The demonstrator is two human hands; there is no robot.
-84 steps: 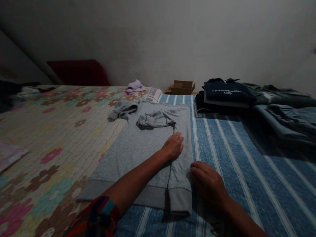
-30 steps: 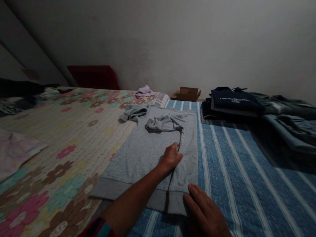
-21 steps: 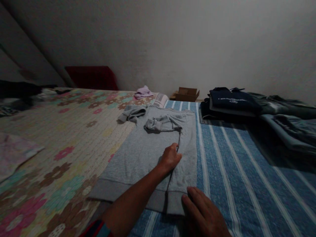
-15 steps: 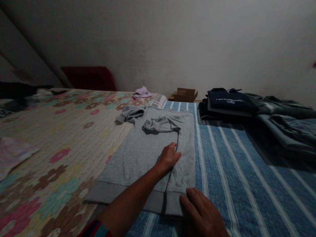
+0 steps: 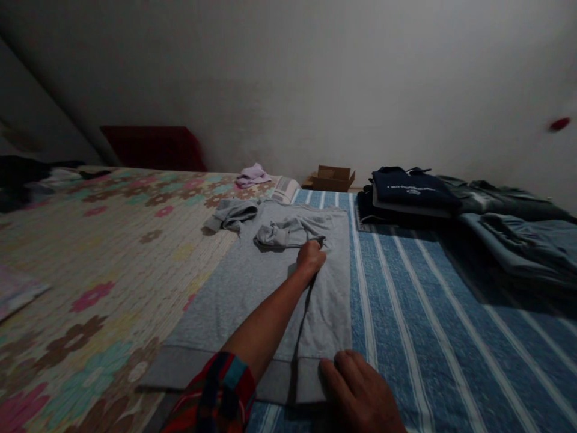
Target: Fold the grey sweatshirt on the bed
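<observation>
You had two hands on one gray sweatshirt (image 5: pixel 243 294), spread beneath them. Your left hand (image 5: pixel 311 257) was clamped on the edge of its folded-in side (image 5: pixel 331 300); your right hand (image 5: pixel 360 391) lay nearer you over the hem (image 5: pixel 311 382), and whether it pinched cloth I could not tell. One bunched sleeve (image 5: pixel 288 231) sat just beyond the left grip, a second sleeve (image 5: pixel 232 213) farther off leftward. The long axis ran away from you, neck end beyond both hands. Two covers, blue striped (image 5: pixel 406 300) and floral (image 5: pixel 112 240), lay underneath; past the grip stood a pale wall (image 5: pixel 288 90).
</observation>
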